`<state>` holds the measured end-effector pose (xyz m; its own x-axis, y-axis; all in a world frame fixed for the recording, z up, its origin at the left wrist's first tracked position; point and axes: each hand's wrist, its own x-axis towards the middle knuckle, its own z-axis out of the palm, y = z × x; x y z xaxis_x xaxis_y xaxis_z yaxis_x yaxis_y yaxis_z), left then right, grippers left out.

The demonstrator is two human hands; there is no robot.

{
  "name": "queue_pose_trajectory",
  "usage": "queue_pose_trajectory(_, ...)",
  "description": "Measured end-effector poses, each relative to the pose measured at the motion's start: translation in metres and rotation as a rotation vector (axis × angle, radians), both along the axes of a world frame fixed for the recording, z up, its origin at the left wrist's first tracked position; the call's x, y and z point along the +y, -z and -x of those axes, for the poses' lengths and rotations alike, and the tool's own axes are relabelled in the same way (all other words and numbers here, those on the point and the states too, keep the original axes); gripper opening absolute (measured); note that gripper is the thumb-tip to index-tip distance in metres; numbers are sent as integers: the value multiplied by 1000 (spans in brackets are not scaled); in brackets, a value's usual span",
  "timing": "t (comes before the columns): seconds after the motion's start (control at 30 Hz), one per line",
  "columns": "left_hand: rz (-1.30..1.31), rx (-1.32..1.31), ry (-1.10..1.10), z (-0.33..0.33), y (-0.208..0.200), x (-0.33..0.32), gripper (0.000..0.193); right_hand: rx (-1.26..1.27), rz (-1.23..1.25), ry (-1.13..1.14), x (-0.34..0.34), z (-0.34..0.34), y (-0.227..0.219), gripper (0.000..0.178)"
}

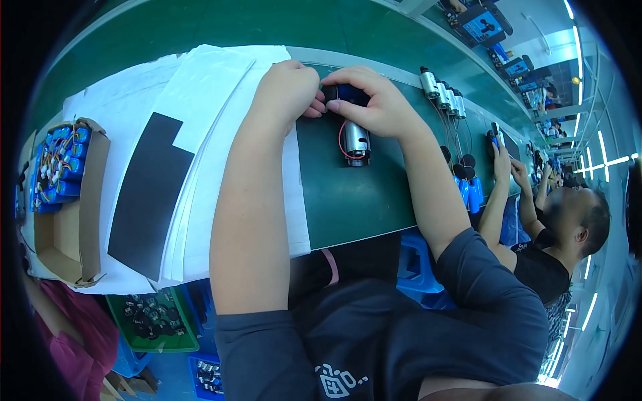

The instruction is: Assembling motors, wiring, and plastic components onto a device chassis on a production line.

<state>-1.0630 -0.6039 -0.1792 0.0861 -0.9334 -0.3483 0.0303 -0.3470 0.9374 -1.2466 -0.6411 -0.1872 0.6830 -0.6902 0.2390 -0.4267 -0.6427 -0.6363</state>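
My right hand (374, 100) is wrapped round a dark blue cylinder (348, 94) with a black end, held just above the table. My left hand (287, 90) is closed beside that black end, its fingertips bent together; whatever they pinch is hidden. Below my right hand, a silver motor (356, 142) with a black end and a looped red wire is on the green table (348, 207). The wire's upper end disappears near my right hand.
White sheets (200, 87) and a black cut-out sheet (150, 194) lie left of my arms. A cardboard box (90, 200) holds blue battery packs (63, 167). Several motors (441, 93) with wires stand right, near a co-worker (542, 247). Below left is a green bin (154, 321).
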Motion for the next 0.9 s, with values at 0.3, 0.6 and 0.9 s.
queue_pose_trajectory(0.3, 71, -93, -47, 3, 10, 0, 28, -2, 96, -41, 1, 1, 5, 33)
queue_pose_trajectory(0.6, 40, -130, -24, 4, 15, -6, 26, -17, 98, -35, -1, -1, 6, 32)
queue_pose_trajectory(0.9, 184, -368, 51, 23, 19, -13, 36, 16, 17, -10, -11, 23, 8, 35)
